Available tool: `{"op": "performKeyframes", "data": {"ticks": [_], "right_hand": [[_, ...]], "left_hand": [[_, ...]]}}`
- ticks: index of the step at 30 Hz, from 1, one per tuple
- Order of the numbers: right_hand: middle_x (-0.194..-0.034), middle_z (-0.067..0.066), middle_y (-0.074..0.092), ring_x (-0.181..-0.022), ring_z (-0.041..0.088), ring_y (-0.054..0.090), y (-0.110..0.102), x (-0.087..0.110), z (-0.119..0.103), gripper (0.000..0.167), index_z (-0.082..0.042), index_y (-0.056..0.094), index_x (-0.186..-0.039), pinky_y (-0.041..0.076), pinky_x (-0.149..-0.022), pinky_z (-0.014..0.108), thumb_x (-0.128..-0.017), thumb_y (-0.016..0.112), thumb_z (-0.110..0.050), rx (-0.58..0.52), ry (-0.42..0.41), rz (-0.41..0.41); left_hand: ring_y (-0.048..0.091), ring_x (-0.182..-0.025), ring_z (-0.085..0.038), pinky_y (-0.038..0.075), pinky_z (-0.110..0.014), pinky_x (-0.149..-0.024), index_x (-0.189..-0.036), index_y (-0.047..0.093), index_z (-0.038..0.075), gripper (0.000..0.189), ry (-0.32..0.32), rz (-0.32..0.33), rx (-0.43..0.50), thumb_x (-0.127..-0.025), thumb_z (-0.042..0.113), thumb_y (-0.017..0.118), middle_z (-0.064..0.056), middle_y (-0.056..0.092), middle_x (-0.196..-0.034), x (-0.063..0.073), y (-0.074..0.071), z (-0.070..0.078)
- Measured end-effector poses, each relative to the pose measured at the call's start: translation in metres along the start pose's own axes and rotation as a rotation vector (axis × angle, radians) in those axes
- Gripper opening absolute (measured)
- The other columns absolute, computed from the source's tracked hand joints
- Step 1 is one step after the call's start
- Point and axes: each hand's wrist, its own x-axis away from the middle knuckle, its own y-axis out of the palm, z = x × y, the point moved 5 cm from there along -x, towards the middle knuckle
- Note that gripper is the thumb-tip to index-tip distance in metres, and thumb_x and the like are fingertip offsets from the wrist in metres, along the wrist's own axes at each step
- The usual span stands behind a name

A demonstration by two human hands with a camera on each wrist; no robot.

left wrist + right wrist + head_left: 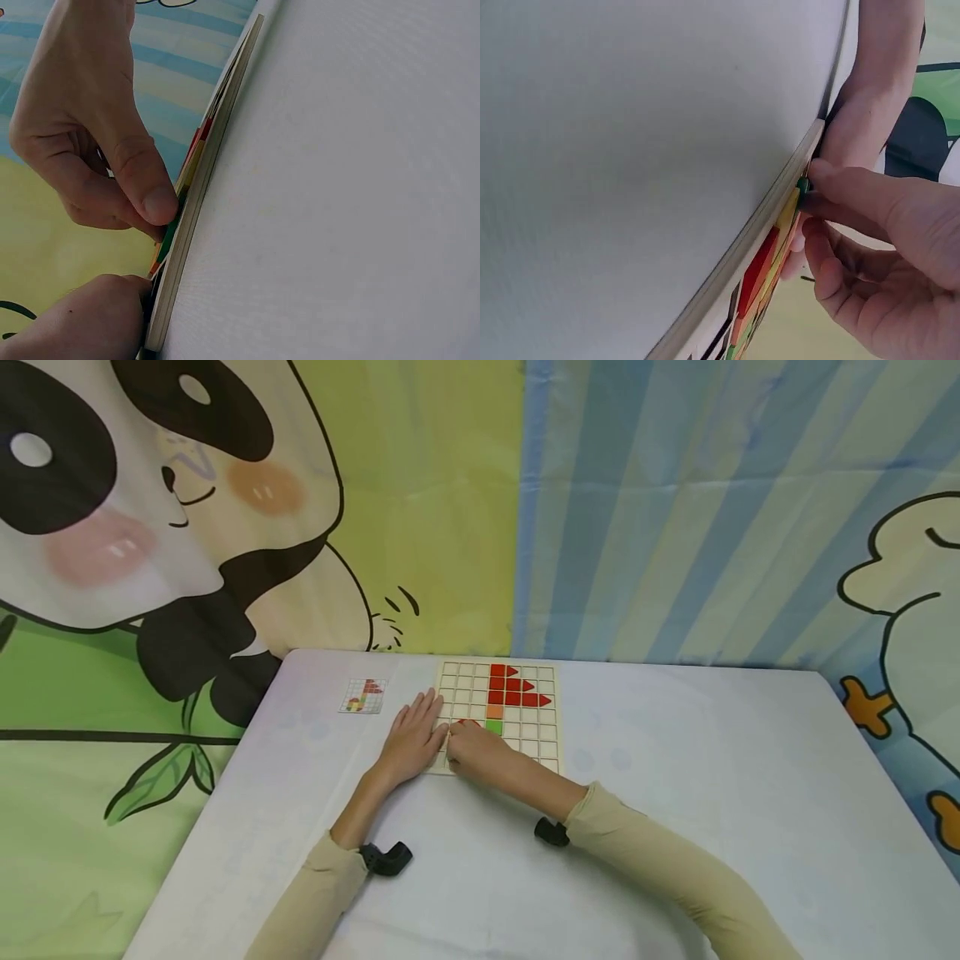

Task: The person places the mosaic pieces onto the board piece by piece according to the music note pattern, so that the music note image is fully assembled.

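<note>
A cream grid board (540, 739) lies on the white table with flat coloured pieces on it. Red pieces (513, 698) form rows ending in pointed tips, above an orange square (495, 712) and a green square (493, 727). My left hand (408, 739) rests with fingers extended along the board's left side. Over the lower left squares is my right hand (480, 750), its thumb and forefinger pinching a small green piece (802, 184) at the board's surface. Beside that piece, yellow (786, 214) and red (757, 274) pieces show at the board's near edge. The right hand covers part of this area in the head view.
A small pattern card (363, 696) with a coloured grid picture lies left of the board. Black wrist cameras are strapped at both sleeves (315, 893). Behind the table (675, 760) hangs a printed cloth (442, 510) with a panda and stripes.
</note>
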Motion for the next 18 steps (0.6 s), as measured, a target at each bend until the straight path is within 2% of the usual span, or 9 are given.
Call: {"op": "performKeyframes", "data": {"ticks": [4,13,18], "right_hand": [[-0.110,0.008,0.072,-0.102,0.025,0.065,0.0012,-0.0015,0.0011,0.011,-0.007,0.081,-0.085,0.057,-0.079,0.031,-0.094,0.075,-0.008,-0.004,0.004,0.004],[-0.109,0.009,0.072,-0.096,0.024,0.065,-0.0003,0.0025,-0.0080,0.008,-0.007,0.081,-0.087,0.058,-0.078,0.029,-0.092,0.075,-0.004,0.117,0.030,0.065],[-0.105,0.009,0.072,-0.091,0.023,0.065,0.0015,0.0072,-0.0064,0.008,-0.003,0.081,-0.095,0.058,-0.076,0.027,-0.092,0.074,-0.002,0.157,0.002,0.108]], "left_hand": [[0.010,-0.162,-0.035,0.009,-0.058,-0.129,-0.164,0.024,0.004,0.063,-0.001,-0.002,-0.008,-0.112,0.035,0.039,-0.016,0.015,-0.173,-0.0010,0.0005,0.0005],[0.008,-0.162,-0.034,0.007,-0.056,-0.130,-0.164,0.023,0.005,0.063,-0.011,-0.001,-0.010,-0.112,0.036,0.038,-0.014,0.013,-0.174,-0.0020,0.0005,-0.0025],[0.007,-0.162,-0.033,0.006,-0.056,-0.130,-0.165,0.023,0.005,0.063,-0.017,-0.008,-0.003,-0.112,0.037,0.038,-0.014,0.013,-0.174,-0.0010,0.0008,-0.0007]]}}
